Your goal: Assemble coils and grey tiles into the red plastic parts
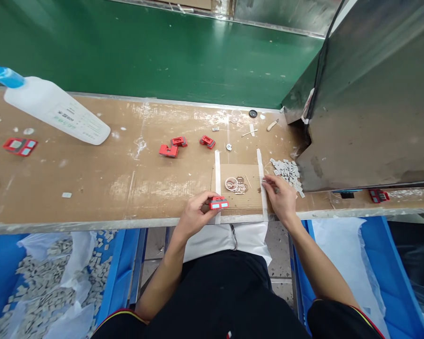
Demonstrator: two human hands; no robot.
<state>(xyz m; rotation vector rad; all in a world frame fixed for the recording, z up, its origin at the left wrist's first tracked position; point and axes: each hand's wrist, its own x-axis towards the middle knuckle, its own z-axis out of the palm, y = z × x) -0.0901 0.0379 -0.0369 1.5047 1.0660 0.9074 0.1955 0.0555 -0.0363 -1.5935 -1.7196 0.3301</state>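
Note:
My left hand (197,214) pinches a red toy car part (219,203) with pale blue windows, just above the bench's front edge. My right hand (281,197) is at the right tape strip (262,188), thumb and index finger close together; what they hold, if anything, is too small to make out. Beside that hand lies a pile of small grey pieces (286,170). Between the hands, a cardboard sheet (249,203) bears a small clear round dish (231,184), a patch of wet-looking glue (240,186) and a thin stick (248,181).
Several more red car parts (168,150) lie on the bench. A large white bottle (58,109) with a blue nozzle leans in from the left. A metal housing (374,99) bounds the right side. Blue bins (123,263) stand below, the left one holding many grey pieces.

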